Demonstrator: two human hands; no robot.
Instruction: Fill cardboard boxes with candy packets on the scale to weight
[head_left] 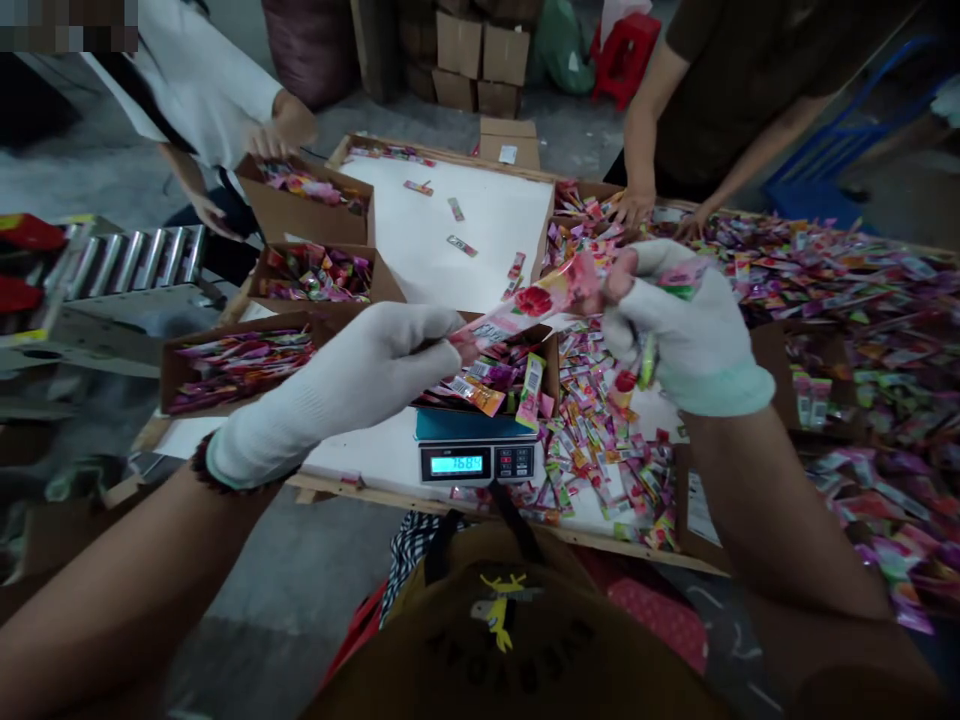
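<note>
A long pink packet with a red flower print (531, 300) is stretched between my two gloved hands, above a box on the scale. My left hand (375, 365) pinches its lower left end between thumb and fingers. At its upper right end my right hand (664, 315) is closed on it, with other small packets also showing at the fingers and palm. Under the hands, a cardboard box of mixed packets (531, 390) rests on the digital scale (477, 463), whose blue display is lit. Loose packets (596, 460) are spread right of the scale.
Filled cardboard boxes (315, 272) line the table's left side. A large heap of packets (825, 280) covers the right. Two people stand across the white table (465, 215), one hand (271, 140) at a box and others in the heap. A roller conveyor (135, 262) is at left.
</note>
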